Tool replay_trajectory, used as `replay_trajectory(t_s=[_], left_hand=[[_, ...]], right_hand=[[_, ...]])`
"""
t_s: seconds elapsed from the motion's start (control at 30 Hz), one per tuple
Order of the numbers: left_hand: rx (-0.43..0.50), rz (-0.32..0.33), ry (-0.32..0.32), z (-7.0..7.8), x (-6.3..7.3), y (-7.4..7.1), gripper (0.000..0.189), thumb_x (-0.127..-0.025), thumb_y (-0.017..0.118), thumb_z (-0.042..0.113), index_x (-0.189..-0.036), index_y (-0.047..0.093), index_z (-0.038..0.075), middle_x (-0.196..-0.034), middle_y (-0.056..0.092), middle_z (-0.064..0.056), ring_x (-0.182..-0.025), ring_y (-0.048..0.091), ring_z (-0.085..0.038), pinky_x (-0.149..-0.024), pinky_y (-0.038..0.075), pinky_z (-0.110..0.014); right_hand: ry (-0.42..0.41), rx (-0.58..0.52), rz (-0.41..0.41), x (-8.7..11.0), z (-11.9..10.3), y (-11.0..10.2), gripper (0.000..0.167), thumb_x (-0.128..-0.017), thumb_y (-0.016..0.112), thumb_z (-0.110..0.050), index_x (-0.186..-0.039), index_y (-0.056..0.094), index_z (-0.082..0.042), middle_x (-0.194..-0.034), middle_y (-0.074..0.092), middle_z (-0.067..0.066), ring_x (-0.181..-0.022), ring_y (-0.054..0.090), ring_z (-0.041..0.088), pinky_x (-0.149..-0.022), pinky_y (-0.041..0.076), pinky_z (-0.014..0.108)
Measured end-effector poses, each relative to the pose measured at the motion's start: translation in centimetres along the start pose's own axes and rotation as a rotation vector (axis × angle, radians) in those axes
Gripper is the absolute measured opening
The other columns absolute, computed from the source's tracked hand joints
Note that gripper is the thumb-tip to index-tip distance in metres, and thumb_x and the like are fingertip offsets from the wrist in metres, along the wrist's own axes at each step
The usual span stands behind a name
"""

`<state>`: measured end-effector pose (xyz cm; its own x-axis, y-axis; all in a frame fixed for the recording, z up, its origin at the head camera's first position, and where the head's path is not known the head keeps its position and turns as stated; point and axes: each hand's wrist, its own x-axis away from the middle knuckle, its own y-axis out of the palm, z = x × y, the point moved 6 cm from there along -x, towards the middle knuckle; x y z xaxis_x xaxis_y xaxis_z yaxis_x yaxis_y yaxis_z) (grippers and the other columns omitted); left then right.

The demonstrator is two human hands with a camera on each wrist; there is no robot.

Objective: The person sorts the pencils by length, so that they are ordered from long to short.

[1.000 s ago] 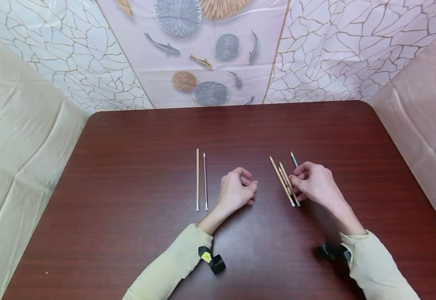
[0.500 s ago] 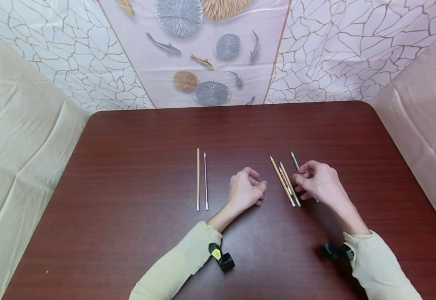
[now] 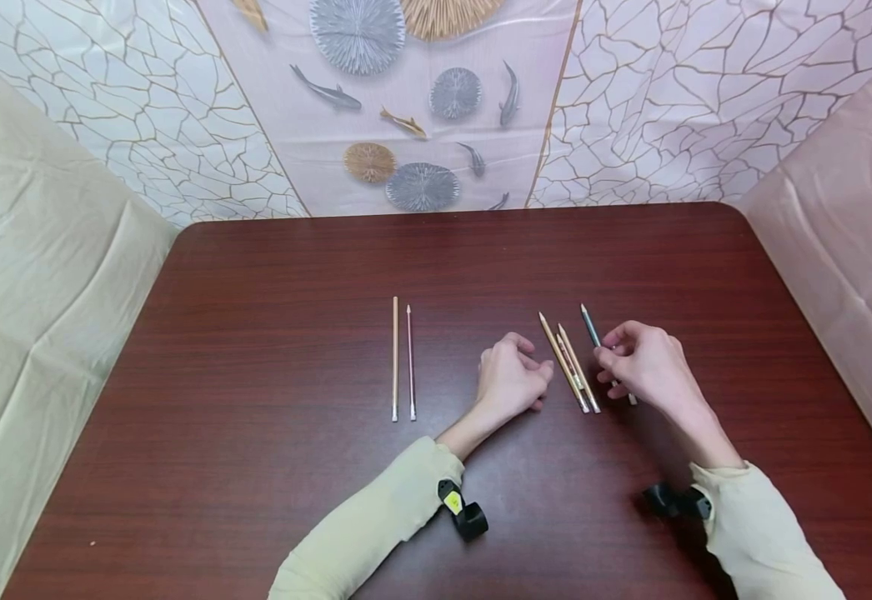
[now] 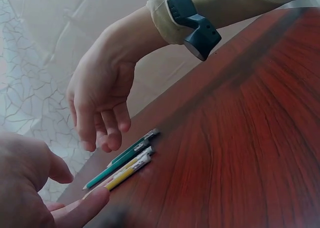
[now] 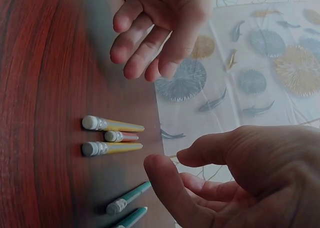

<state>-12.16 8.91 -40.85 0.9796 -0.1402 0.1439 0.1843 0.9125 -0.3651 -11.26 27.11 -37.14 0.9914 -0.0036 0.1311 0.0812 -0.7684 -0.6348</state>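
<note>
My left hand [image 3: 509, 377] hovers left of a group of pencils, its fingers loosely bent with nothing between them. That group has two yellow pencils [image 5: 120, 125] with a shorter red pencil [image 5: 122, 136] between them, erasers towards me. To their right lie two teal pencils [image 5: 129, 198], seen apart in the right wrist view and partly hidden by my right hand [image 3: 648, 365] in the head view. My right hand hangs over them with relaxed fingers; a gap shows between thumb and forefinger, nothing held. Left of both hands, a yellow pencil [image 3: 395, 358] and a dark red pencil [image 3: 410, 362] lie nearly parallel.
Everything lies on a dark red-brown wooden table [image 3: 256, 467]. Patterned cloth [image 3: 421, 108] hangs behind its far edge, and plain pale cloth [image 3: 31, 333] covers the sides. Each sleeve carries a black wrist camera [image 3: 469, 521].
My left hand has moved right, from near the left pair to beside the yellow pencils. My right hand has shifted slightly right, uncovering more of the yellow pencils and a teal one.
</note>
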Motion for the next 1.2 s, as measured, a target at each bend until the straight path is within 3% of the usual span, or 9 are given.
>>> replay_trajectory(t_s=[0.2, 0.5, 0.67, 0.8, 0.97, 1.2], left_hand=[[-0.039, 0.004, 0.006, 0.1, -0.3, 1.0, 0.029, -0.084, 0.073, 0.014, -0.107, 0.060, 0.003, -0.060, 0.066, 0.013, -0.038, 0.057, -0.003, -0.075, 0.047, -0.018], [-0.070, 0.031, 0.002, 0.0, -0.6, 2.2, 0.033, -0.081, 0.080, 0.016, -0.105, 0.060, 0.005, -0.068, 0.069, 0.010, -0.036, 0.055, 0.000, -0.073, 0.046, -0.018], [-0.114, 0.034, 0.047, 0.2, -0.6, 2.6, 0.035, -0.079, 0.081, 0.017, -0.105, 0.060, 0.005, -0.070, 0.070, 0.009, -0.038, 0.054, 0.003, -0.074, 0.046, -0.019], [-0.176, 0.059, 0.084, 0.4, -0.6, 2.7, 0.039, -0.076, 0.083, 0.019, -0.105, 0.061, 0.005, -0.071, 0.070, 0.009, -0.050, 0.061, 0.001, -0.071, 0.046, -0.022], [-0.256, 0.114, 0.122, 0.7, -0.8, 2.7, 0.044, -0.071, 0.086, 0.023, -0.106, 0.064, 0.005, -0.072, 0.070, 0.008, -0.074, 0.065, -0.012, -0.072, 0.048, -0.027], [-0.268, 0.126, 0.116, 0.5, -1.1, 3.0, 0.046, -0.071, 0.086, 0.023, -0.107, 0.063, 0.005, -0.071, 0.068, 0.010, -0.075, 0.066, -0.014, -0.071, 0.049, -0.028]], right_hand=[[-0.012, 0.007, 0.011, -0.1, 0.3, -0.2, 0.020, -0.091, 0.062, -0.004, -0.105, 0.058, 0.009, -0.079, 0.070, 0.019, -0.050, 0.068, 0.020, -0.047, 0.055, 0.038], [-0.015, 0.011, 0.019, -0.1, 0.5, -0.4, 0.020, -0.091, 0.062, -0.004, -0.106, 0.058, 0.009, -0.078, 0.071, 0.019, -0.049, 0.067, 0.021, -0.045, 0.054, 0.039], [-0.004, 0.003, 0.018, -0.1, 0.7, -0.5, 0.021, -0.091, 0.062, -0.004, -0.107, 0.058, 0.009, -0.079, 0.071, 0.020, -0.049, 0.067, 0.022, -0.045, 0.054, 0.039], [0.005, -0.001, 0.023, 0.0, 0.8, -0.6, 0.020, -0.090, 0.061, -0.003, -0.106, 0.058, 0.009, -0.080, 0.071, 0.021, -0.050, 0.068, 0.022, -0.045, 0.054, 0.038], [0.006, 0.001, 0.032, 0.0, 1.0, -0.6, 0.019, -0.090, 0.062, -0.002, -0.105, 0.058, 0.009, -0.080, 0.070, 0.021, -0.051, 0.068, 0.021, -0.046, 0.055, 0.038], [0.017, -0.008, 0.031, 0.1, 1.1, -0.6, 0.020, -0.090, 0.062, -0.002, -0.105, 0.058, 0.009, -0.079, 0.070, 0.020, -0.052, 0.068, 0.022, -0.046, 0.055, 0.038]])
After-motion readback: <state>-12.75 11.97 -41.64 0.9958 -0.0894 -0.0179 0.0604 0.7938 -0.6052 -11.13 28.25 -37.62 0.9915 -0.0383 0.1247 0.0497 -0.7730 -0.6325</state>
